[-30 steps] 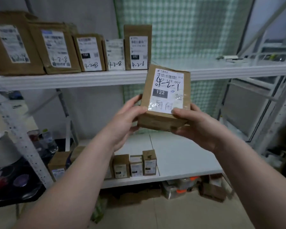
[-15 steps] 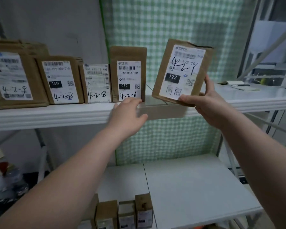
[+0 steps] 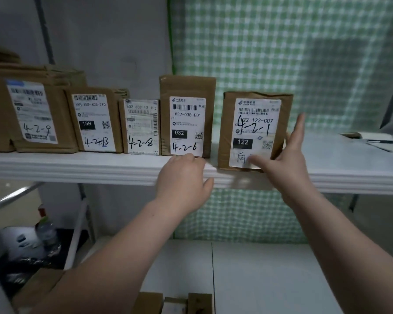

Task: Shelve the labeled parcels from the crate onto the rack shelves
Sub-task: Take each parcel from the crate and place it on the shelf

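A brown parcel marked 4-2-1 [image 3: 254, 114] stands upright on the white upper shelf [image 3: 77, 164], at the right end of a row. My right hand [image 3: 286, 164] is spread against it, thumb across the lower label and fingers up along its right edge. My left hand [image 3: 182, 180] rests on the shelf's front lip, with loosely bent fingertips at the foot of parcel 4-2-6 [image 3: 187, 105]. Left of that stand parcels 4-2-8 [image 3: 141, 128], 4-2-13 [image 3: 92, 121] and 4-2-9 [image 3: 30, 109]. The crate is out of view.
The upper shelf runs bare to the right of 4-2-1, with papers and a pen [image 3: 372, 139] at its far right. A green checked sheet [image 3: 281, 53] hangs behind. The lower shelf [image 3: 270, 279] holds small boxes [image 3: 168, 302] at the front. A bottle [image 3: 47, 234] stands low left.
My right hand has carried parcel 4-2-1 up from chest height and stood it on the shelf beside 4-2-6, its fingers now spread. My left hand let go and moved to the shelf edge.
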`<state>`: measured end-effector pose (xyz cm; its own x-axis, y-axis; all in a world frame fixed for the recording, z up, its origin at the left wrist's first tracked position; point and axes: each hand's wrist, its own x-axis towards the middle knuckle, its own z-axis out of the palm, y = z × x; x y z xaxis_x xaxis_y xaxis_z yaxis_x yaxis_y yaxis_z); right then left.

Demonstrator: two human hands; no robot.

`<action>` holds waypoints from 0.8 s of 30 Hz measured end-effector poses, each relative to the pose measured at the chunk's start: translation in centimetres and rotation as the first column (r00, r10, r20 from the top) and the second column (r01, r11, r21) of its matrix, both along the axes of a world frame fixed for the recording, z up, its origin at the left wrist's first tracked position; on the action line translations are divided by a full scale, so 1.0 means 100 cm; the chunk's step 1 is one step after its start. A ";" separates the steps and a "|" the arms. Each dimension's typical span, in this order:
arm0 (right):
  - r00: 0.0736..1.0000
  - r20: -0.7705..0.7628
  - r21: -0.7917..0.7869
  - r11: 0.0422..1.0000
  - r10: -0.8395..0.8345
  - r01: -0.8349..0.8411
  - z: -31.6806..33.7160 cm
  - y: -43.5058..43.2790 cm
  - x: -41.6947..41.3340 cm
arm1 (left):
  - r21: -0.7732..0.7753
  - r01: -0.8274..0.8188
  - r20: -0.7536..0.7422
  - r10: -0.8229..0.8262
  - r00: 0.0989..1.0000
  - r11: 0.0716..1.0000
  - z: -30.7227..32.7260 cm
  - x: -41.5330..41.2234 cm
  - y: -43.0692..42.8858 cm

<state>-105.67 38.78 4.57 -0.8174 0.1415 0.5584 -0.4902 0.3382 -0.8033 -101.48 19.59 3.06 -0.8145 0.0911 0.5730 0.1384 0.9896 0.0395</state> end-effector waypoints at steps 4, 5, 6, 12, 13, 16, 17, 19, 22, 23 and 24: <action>0.957 -0.222 0.122 0.968 -0.189 0.220 -0.005 -0.022 0.008 | -0.061 -0.059 -0.022 0.058 0.998 0.996 -0.001 0.004 0.008; 0.954 -0.231 0.136 0.964 -0.192 0.227 -0.004 -0.025 0.008 | -0.066 -0.065 -0.018 0.064 0.998 0.996 -0.001 0.005 0.009; 0.954 -0.230 0.146 0.963 -0.191 0.228 -0.002 -0.026 0.006 | -0.071 -0.070 -0.013 0.069 0.998 0.995 -0.001 0.006 0.009; 0.980 -0.103 0.216 0.958 -0.168 0.187 0.001 -0.026 -0.014 | -0.096 -0.090 -0.001 0.091 0.996 0.991 -0.001 0.004 0.012; 0.982 -0.087 0.224 0.958 -0.166 0.181 0.001 -0.026 -0.017 | -0.102 -0.093 -0.001 0.093 0.996 0.990 -0.001 0.004 0.012; 0.984 -0.028 0.221 0.959 -0.176 0.177 0.002 -0.028 -0.026 | -0.117 -0.095 -0.016 0.094 0.995 0.989 -0.002 0.002 0.011; 0.982 -0.013 0.226 0.957 -0.186 0.184 0.003 -0.029 -0.028 | -0.122 -0.096 -0.020 0.094 0.995 0.988 -0.003 0.001 0.011; 0.978 0.008 0.261 0.944 -0.210 0.200 0.003 -0.031 -0.031 | -0.132 -0.096 -0.029 0.093 0.995 0.987 -0.004 0.000 0.011; 0.971 0.009 0.317 0.921 -0.241 0.225 0.001 -0.034 -0.032 | -0.136 -0.097 -0.045 0.091 0.995 0.986 -0.005 -0.001 0.010; 0.967 0.006 0.332 0.913 -0.255 0.239 0.000 -0.035 -0.032 | -0.134 -0.097 -0.051 0.091 0.995 0.986 -0.006 -0.002 0.010; 0.963 0.003 0.344 0.904 -0.270 0.252 -0.001 -0.036 -0.032 | -0.132 -0.097 -0.056 0.090 0.994 0.987 -0.007 -0.002 0.009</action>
<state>-108.91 35.19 4.50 -0.8049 0.1637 0.5704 -0.3099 0.7037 -0.6394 -101.68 20.54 2.39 -0.7941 0.0944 0.6004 0.0433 0.9941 -0.0991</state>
